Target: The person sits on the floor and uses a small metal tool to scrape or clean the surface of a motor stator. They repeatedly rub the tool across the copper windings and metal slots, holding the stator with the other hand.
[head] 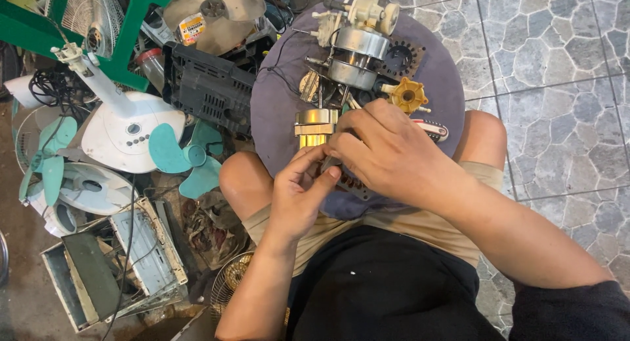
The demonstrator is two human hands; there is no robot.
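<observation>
A round grey-purple stool top (436,65) rests between my knees. On it lie a fan motor (354,49) with a cream gearbox, a yellow plastic knob (408,95) and a brass-coloured metal block (314,126). My right hand (384,154) is curled over a small dark part at the stool's near edge, next to the brass block. My left hand (298,193) pinches the same dark part from below with thumb and fingers. Most of the part is hidden by my fingers.
To the left on the floor lie a white fan base (125,131), teal fan blades (177,151), a black plastic housing (207,85), a wire fan guard (230,285) and an open grey metal casing (105,262). Stone-patterned tiles (558,85) are on the right.
</observation>
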